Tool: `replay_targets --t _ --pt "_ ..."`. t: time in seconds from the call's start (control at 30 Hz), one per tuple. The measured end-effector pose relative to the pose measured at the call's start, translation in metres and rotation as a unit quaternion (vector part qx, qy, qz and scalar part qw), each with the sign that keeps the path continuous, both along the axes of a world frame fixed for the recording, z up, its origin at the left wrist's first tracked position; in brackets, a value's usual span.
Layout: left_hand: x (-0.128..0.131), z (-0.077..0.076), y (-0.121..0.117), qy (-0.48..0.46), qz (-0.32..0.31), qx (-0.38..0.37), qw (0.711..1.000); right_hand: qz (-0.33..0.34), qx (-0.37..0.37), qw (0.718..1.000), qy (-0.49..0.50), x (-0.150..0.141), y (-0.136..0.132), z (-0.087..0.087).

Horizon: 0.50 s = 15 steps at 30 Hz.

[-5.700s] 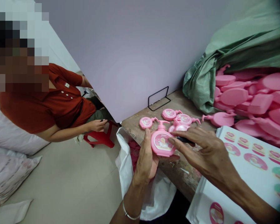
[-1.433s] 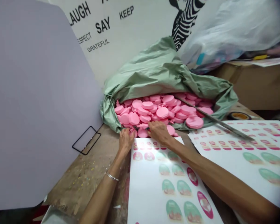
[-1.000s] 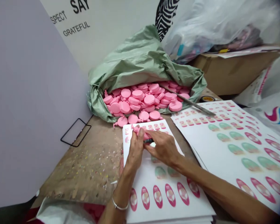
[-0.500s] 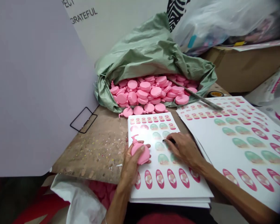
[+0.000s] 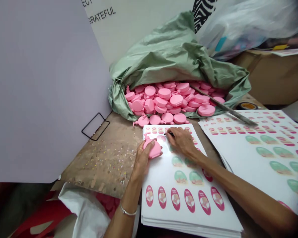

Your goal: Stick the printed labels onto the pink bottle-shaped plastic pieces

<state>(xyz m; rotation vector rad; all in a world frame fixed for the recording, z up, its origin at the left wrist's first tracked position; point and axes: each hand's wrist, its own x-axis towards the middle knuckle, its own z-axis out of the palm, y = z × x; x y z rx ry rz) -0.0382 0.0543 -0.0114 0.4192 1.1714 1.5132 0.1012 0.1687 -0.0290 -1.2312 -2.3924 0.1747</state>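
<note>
Head view: left hand (image 5: 142, 162) clamped on a pink plastic pump bottle (image 5: 152, 149), low centre, just over a stack of label sheets (image 5: 161, 175). Right hand (image 5: 181, 141) had fingers together, pinching a small black tool (image 5: 169, 134) at the stack's upper part. Top centre, loose pink bottles (image 5: 164, 102) lay in a green woven sack (image 5: 176, 56).

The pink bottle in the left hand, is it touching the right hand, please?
Apart: the head view shows white sticker sheet between the pink bottle and the right hand.
</note>
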Motion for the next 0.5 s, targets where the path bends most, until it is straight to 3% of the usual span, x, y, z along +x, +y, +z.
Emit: replay_targets --t 0.17,0.5 --pt "-0.003 -0.007 0.015 0.004 -0.012 0.000 1.000 0.009 0.012 1.000 -0.010 0.005 0.001 -0.009" --pt "-0.005 -0.006 0.015 0.025 -0.044 -0.009 0.999 0.026 0.003 0.999 0.023 0.006 0.003 -0.017"
